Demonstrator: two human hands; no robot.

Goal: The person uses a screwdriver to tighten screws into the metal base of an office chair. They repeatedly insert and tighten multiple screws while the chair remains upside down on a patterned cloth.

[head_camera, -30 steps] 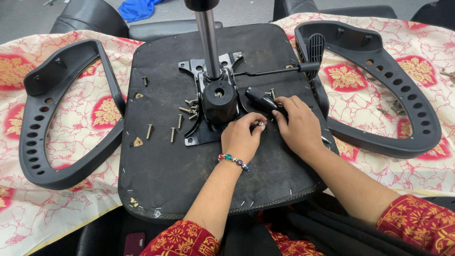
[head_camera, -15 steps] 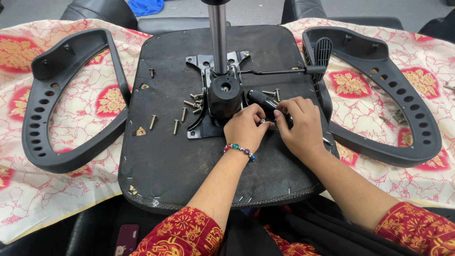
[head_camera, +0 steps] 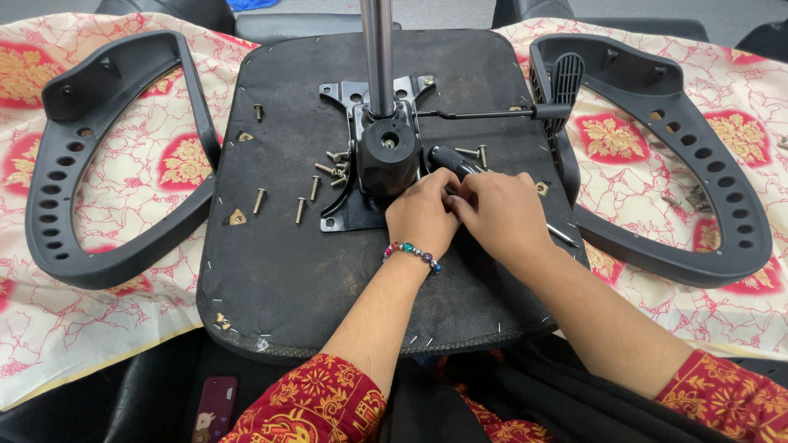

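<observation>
A black chair seat (head_camera: pixel 287 279) lies upside down with its metal mechanism plate (head_camera: pixel 361 209) and a chrome gas cylinder (head_camera: pixel 378 49) standing up from it. My left hand (head_camera: pixel 423 217), a bead bracelet on its wrist, rests curled at the plate's near right corner. My right hand (head_camera: pixel 505 217) lies beside it, over a black-handled screwdriver (head_camera: pixel 447 157) whose shaft pokes out past the hand. The fingertips of both hands meet and are hidden. Several loose screws (head_camera: pixel 316 184) lie left of the plate.
Two black plastic armrests flank the seat, one at the left (head_camera: pixel 107 238) and one at the right (head_camera: pixel 722 205), on a red-and-cream patterned cloth (head_camera: pixel 624 139). A lever with a black paddle (head_camera: pixel 566 82) sticks out to the right. A phone (head_camera: pixel 215 406) lies at the bottom left.
Both hands stay at the plate's near right corner and have closed in on each other. The view has shifted slightly downward.
</observation>
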